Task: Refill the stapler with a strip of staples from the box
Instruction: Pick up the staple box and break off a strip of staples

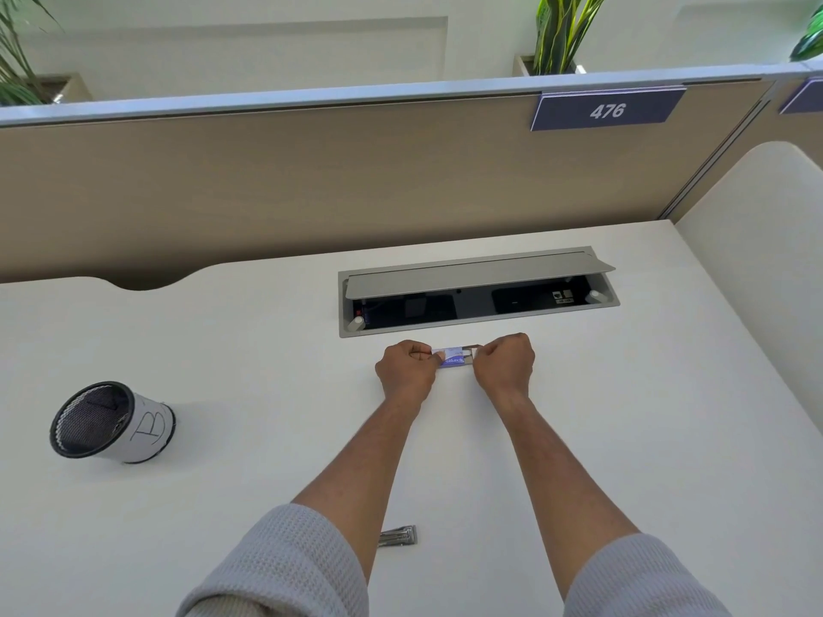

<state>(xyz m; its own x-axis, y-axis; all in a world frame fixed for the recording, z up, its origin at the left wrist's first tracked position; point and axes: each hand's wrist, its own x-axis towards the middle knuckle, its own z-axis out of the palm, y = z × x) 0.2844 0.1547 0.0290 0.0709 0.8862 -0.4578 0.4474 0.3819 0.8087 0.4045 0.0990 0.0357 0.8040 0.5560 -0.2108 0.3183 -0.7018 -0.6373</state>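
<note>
Head view: both hands meet at frame centre, just below the open cable hatch (478,289) set in the desk (267,349). Left hand (407,369) is curled closed on the left end of the staple box (450,358), a small blue-and-white carton. Right hand (505,365) is curled closed at the box's right end, where a pale inner tray or flap appears to stick out; exactly what those fingers pinch cannot be told. The box seems held just off or on the desk, contact unclear.

Stapler: a metallic object (397,537) lies at lower centre between the forearms, partly hidden by the left arm; judged to be the stapler or part of it, well apart from the box.

Risks, as judged:
- Pulling the tray too hard could spill strips over the desk or into the open hatch just beside the hands.
- Pinching a strip unevenly could snap it.
- A forearm drawn back could knock the metallic object off the near edge.

Writing: the box carries a white word on blue, too small to read surely. Partition sign (608,110), upper right, reads "476". Mesh pen cup (111,423), left, carries a hand-drawn "B".
</note>
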